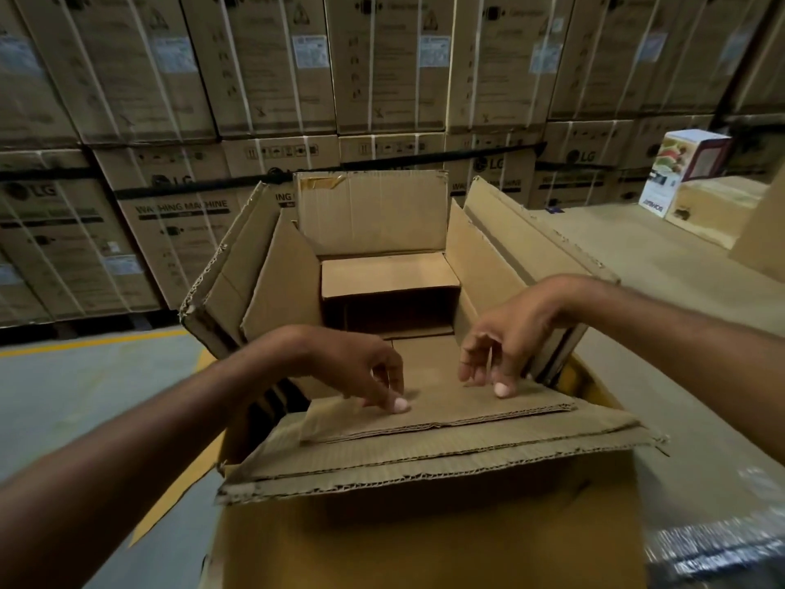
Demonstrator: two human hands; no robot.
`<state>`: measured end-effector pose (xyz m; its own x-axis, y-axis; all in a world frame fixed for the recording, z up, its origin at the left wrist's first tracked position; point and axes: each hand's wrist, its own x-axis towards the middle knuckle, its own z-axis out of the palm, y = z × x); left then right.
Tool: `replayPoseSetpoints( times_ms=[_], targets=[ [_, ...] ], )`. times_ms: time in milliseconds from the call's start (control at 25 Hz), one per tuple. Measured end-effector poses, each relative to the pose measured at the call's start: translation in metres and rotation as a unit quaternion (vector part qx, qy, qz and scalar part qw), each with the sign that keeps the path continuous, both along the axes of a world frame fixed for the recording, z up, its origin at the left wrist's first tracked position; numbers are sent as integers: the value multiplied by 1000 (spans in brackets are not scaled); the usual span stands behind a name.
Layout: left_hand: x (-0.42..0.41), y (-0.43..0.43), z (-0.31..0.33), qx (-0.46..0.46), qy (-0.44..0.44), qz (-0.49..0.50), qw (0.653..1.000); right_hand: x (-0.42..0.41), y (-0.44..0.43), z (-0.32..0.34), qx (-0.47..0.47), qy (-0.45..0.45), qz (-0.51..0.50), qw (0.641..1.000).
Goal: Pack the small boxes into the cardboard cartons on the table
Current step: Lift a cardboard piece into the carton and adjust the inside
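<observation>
Left hand [361, 371]: thumb resting on near flap [424, 418] of carton [272, 286], fingers loosely curled, nothing clasped. Small box [388, 274]: seated inside against far wall. Right hand [505, 342]: likewise empty, thumb on flap. Judged light, stiff corrugated board, corners crushable; best taken by opposite side faces.

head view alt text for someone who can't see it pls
A left hand and right hand touch the near flap of an open cardboard carton; one small brown box sits inside at its far end. Stacked washing-machine cartons fill the background.
</observation>
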<state>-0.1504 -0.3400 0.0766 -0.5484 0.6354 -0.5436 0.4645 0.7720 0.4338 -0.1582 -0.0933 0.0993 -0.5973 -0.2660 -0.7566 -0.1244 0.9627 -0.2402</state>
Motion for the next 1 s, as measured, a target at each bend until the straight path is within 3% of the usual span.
replayPoseSetpoints(
  times_ms=[120, 280, 400, 640, 760, 880, 920, 1000],
  targets=[
    [-31, 10, -1, 1, -24, 36, 999, -31, -22, -3, 41, 67, -58, 995],
    [-92, 27, -25, -79, 81, 74, 991, -99, -58, -21, 189, 231, -36, 954],
    [-139, 30, -45, -125, 121, 110, 979, -147, -57, -44, 190, 210, -43, 958],
    [-192, 33, -98, -102, 198, 161, 961, -184, -44, -106, 141, 190, -21, 971],
    [-202, 32, -108, -72, 345, 203, 914, -182, -50, -133, 107, 344, -94, 928],
    [-214, 31, -94, -17, 551, 200, 810, -182, -61, -130, 65, 503, -106, 855],
    [-224, 30, -87, 20, 589, 211, 780, -192, -59, -123, 42, 529, -104, 841],
    [-246, 30, -76, 74, 577, 259, 771, -220, -51, -105, 8, 545, -111, 831]
  ],
)
